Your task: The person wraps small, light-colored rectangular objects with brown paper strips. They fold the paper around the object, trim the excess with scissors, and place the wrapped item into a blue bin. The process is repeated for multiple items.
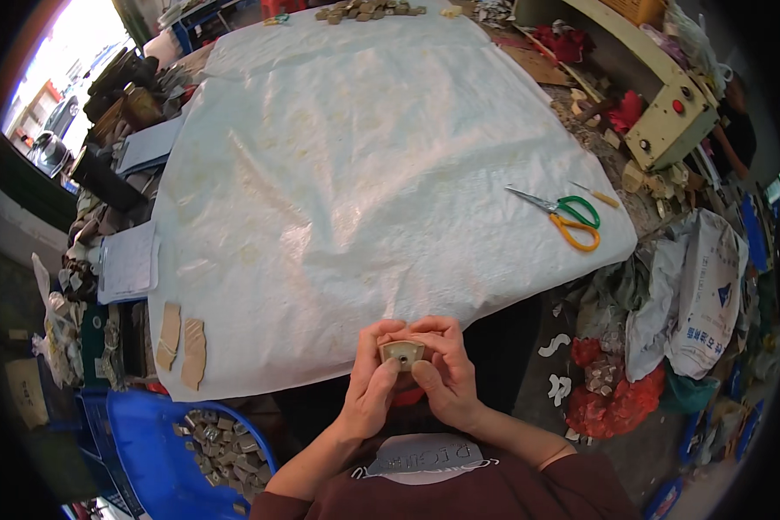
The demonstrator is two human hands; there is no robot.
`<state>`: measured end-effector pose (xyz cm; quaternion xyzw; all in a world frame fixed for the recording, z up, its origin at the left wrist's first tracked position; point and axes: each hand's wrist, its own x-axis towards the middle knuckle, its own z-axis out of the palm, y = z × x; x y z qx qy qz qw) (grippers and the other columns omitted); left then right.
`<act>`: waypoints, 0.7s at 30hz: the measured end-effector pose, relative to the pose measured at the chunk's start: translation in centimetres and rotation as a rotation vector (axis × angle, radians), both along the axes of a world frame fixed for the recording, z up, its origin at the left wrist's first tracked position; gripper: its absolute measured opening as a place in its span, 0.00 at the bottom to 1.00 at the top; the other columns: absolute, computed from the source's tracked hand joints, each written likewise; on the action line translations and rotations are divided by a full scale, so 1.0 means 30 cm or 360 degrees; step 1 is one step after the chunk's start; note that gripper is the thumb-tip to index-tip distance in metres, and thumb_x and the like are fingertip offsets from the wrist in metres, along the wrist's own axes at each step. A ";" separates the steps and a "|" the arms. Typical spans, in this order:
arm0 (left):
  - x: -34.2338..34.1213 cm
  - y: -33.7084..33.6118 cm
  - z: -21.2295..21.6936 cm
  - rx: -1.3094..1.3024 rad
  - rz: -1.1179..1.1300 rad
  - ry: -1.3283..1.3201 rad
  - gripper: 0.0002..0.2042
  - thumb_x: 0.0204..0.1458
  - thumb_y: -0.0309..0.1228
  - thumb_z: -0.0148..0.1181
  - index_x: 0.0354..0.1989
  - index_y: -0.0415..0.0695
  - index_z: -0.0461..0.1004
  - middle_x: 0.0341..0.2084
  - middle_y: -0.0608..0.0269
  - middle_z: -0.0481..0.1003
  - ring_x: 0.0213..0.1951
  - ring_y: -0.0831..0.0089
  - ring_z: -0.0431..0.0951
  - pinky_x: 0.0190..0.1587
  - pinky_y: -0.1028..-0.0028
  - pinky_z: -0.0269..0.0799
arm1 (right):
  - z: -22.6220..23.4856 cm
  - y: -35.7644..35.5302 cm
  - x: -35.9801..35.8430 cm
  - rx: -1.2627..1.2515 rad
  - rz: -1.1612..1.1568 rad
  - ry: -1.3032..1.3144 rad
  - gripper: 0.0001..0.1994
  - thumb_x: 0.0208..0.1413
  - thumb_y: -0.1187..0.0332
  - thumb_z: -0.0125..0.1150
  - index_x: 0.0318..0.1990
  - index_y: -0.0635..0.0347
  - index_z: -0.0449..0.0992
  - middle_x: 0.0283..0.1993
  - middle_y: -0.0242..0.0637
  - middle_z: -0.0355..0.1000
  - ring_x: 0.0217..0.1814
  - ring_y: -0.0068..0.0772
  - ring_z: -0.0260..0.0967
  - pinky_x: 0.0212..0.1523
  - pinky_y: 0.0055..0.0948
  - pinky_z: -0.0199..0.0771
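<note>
Both hands meet close to my body at the near edge of the table. They grip a small tan block (pixel 399 349) with a curved top edge and a dark round hole in its face. My left hand (pixel 368 392) pinches it from the left, thumb on its lower face. From the right, my right hand (pixel 449 374) closes on it the same way. The fingers hide its back, and its exact kind I cannot make out. Scissors (pixel 563 217) with one green and one yellow handle lie partly open at the right of the white sheet (pixel 321 199).
A small wooden-handled tool (pixel 605 199) lies beside the scissors. Two brown cut-out pieces (pixel 194 354) rest at the sheet's near left corner. Below stands a blue basin (pixel 139 442) of small blocks. More blocks (pixel 373 10) are heaped at the far edge. Right: a control box (pixel 672 123), sacks (pixel 702 303).
</note>
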<state>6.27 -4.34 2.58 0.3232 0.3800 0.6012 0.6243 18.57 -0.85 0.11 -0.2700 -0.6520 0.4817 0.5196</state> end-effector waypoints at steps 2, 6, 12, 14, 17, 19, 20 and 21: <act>-0.043 -0.008 -0.031 0.0099 -0.0177 -0.0033 0.16 0.57 0.33 0.41 0.51 0.39 0.56 0.44 0.56 0.65 0.45 0.75 0.65 0.46 0.75 0.64 | 0.021 0.020 0.015 0.0079 -0.0011 -0.0113 0.12 0.59 0.66 0.50 0.49 0.59 0.66 0.48 0.46 0.62 0.49 0.36 0.60 0.47 0.31 0.61; -0.076 -0.007 -0.029 0.0046 -0.0465 -0.0087 0.20 0.54 0.41 0.50 0.48 0.39 0.59 0.43 0.56 0.65 0.39 0.76 0.65 0.39 0.77 0.63 | 0.055 0.089 0.055 -0.0292 0.0302 0.0032 0.10 0.60 0.67 0.46 0.43 0.60 0.70 0.49 0.42 0.62 0.45 0.27 0.62 0.45 0.27 0.63; -0.069 -0.007 -0.006 -0.0110 -0.0635 0.0017 0.31 0.49 0.46 0.56 0.52 0.35 0.58 0.41 0.58 0.66 0.40 0.74 0.68 0.38 0.79 0.66 | 0.042 0.133 0.003 -0.1274 0.1197 0.0443 0.10 0.57 0.64 0.50 0.34 0.60 0.73 0.50 0.45 0.62 0.47 0.33 0.63 0.48 0.30 0.62; -0.073 -0.006 -0.015 -0.0162 -0.0652 0.0000 0.33 0.48 0.46 0.57 0.55 0.33 0.56 0.40 0.58 0.66 0.41 0.74 0.69 0.39 0.79 0.67 | 0.032 0.143 0.007 -0.1438 0.1392 0.0445 0.11 0.54 0.62 0.54 0.28 0.60 0.73 0.50 0.46 0.62 0.47 0.34 0.63 0.49 0.32 0.62; -0.082 -0.010 -0.032 -0.0264 -0.0653 -0.0071 0.33 0.48 0.45 0.57 0.55 0.33 0.56 0.39 0.59 0.67 0.40 0.74 0.70 0.38 0.79 0.67 | 0.021 0.175 0.010 -0.1054 0.1463 0.0266 0.10 0.56 0.65 0.52 0.27 0.61 0.72 0.50 0.43 0.62 0.47 0.29 0.63 0.45 0.27 0.66; -0.071 -0.016 -0.010 -0.0242 -0.0611 -0.0070 0.31 0.48 0.44 0.56 0.54 0.33 0.57 0.38 0.59 0.68 0.38 0.74 0.71 0.36 0.79 0.68 | 0.042 0.182 0.017 -0.0908 0.1475 0.0162 0.10 0.56 0.66 0.52 0.27 0.61 0.71 0.50 0.44 0.63 0.48 0.29 0.63 0.45 0.28 0.66; -0.067 -0.018 -0.012 -0.0263 -0.0598 -0.0088 0.30 0.49 0.43 0.56 0.53 0.33 0.57 0.37 0.59 0.68 0.37 0.74 0.71 0.35 0.80 0.67 | 0.051 0.182 0.020 -0.0835 0.1478 0.0111 0.10 0.56 0.66 0.51 0.27 0.61 0.71 0.50 0.44 0.63 0.48 0.30 0.63 0.45 0.28 0.66; -0.063 -0.021 -0.014 -0.0283 -0.0584 -0.0105 0.29 0.49 0.43 0.55 0.53 0.34 0.58 0.37 0.60 0.68 0.36 0.75 0.71 0.34 0.80 0.67 | 0.050 0.179 0.022 -0.0771 0.1398 0.0047 0.10 0.56 0.66 0.51 0.26 0.61 0.71 0.50 0.43 0.63 0.48 0.30 0.63 0.45 0.28 0.66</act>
